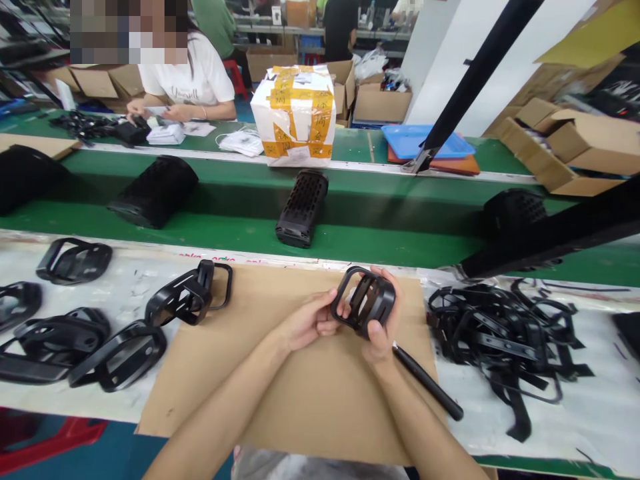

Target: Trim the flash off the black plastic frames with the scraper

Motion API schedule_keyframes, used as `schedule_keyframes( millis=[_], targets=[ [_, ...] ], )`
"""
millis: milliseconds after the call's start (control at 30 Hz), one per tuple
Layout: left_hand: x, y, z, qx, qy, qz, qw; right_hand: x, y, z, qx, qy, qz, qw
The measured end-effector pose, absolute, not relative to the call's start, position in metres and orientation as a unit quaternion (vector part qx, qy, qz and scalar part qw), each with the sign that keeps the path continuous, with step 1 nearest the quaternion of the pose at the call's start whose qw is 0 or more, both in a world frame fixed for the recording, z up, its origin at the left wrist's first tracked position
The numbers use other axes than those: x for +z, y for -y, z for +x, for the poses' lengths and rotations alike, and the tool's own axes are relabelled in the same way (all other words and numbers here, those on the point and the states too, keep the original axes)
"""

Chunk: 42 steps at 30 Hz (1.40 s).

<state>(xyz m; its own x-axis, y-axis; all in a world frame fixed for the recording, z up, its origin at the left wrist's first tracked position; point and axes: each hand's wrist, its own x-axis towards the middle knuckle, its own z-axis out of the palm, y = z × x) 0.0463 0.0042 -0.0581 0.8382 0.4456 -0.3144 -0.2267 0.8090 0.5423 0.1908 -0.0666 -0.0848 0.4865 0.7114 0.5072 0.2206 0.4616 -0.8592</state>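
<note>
The right hand (pixel 381 341) grips a frame (pixel 384 301) (black, slotted).

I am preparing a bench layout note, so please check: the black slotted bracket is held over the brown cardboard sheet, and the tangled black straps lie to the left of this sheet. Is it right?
Not quite: the tangled black straps lie to the right of the brown cardboard sheet, as the head view shows. The black slotted bracket is indeed held over it.

Smooth, faintly glossy plastic is seen on the held frame (pixel 383 303), matt cardboard in the brown sheet (pixel 310 400), smooth plastic in the blue tray (pixel 425 142).
</note>
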Motion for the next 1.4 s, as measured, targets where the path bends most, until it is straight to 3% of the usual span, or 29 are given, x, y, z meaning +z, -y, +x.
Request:
schedule_keyframes(
  millis=[167,400,700,933,1133,1400],
  targets=[
    [-0.062,0.005,0.056,0.168,-0.213,0.097,0.958,-0.086,0.064,0.197,0.18,0.467,-0.522,0.691],
    [-0.068,0.013,0.064,0.204,-0.218,0.029,0.954,-0.087,0.063,0.2,0.193,0.445,-0.515,0.707],
    [-0.061,0.011,0.055,0.232,-0.167,0.121,0.951,-0.095,0.066,0.196,0.196,0.461,-0.502,0.705],
    [-0.06,-0.007,0.046,0.229,-0.22,0.32,0.893,-0.087,0.064,0.204,0.144,0.546,-0.513,0.647],
    [-0.047,-0.017,0.045,0.249,-0.312,0.198,0.896,-0.079,0.068,0.193,0.135,0.673,-0.494,0.534],
    [-0.046,-0.017,0.046,0.247,-0.366,0.207,0.873,-0.081,0.066,0.191,0.136,0.676,-0.492,0.531]
  ],
)
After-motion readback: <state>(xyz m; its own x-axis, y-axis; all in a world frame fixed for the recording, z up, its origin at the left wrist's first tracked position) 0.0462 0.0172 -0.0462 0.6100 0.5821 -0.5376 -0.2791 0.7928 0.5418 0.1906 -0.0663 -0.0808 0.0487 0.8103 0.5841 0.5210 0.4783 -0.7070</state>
